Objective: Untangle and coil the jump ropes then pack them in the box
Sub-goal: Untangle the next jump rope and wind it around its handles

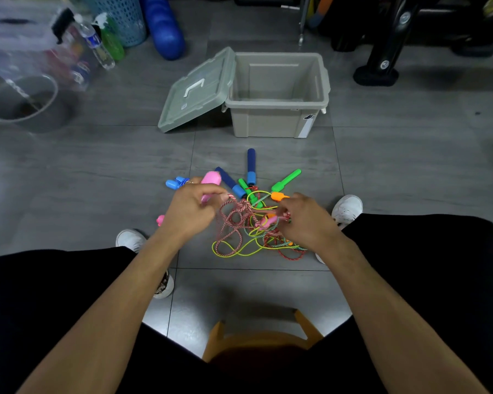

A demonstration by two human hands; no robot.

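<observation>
Head view shows me the tangled jump ropes [248,223] heaped on the grey floor [97,166] between my two white shoes, in front of the stool I sit on. My left hand [192,207] is curled round a pink handle [210,183] whose long axis tilts up and slightly right, away from me, and a pink-and-white twisted cord runs from it into the knot. My right hand [305,220] pinches cords at the right edge of the heap, with a second pink handle [266,222] just beside its fingers. Two dark blue handles [251,166] lie beyond the tangle, one pointing straight at the box, the other angled up-left. A green handle [286,180] points up-right, and a shorter green one lies beside the blue pair. An orange handle [278,197] is partly covered by my right hand. Light blue handles [177,182] peek out behind my left hand, mostly hidden. Which cord belongs to which handle I cannot make out inside the knot. Farther off stands the open grey box [279,95], its lid [197,89] leaning against the left wall. Objects at upper left are blurred.
</observation>
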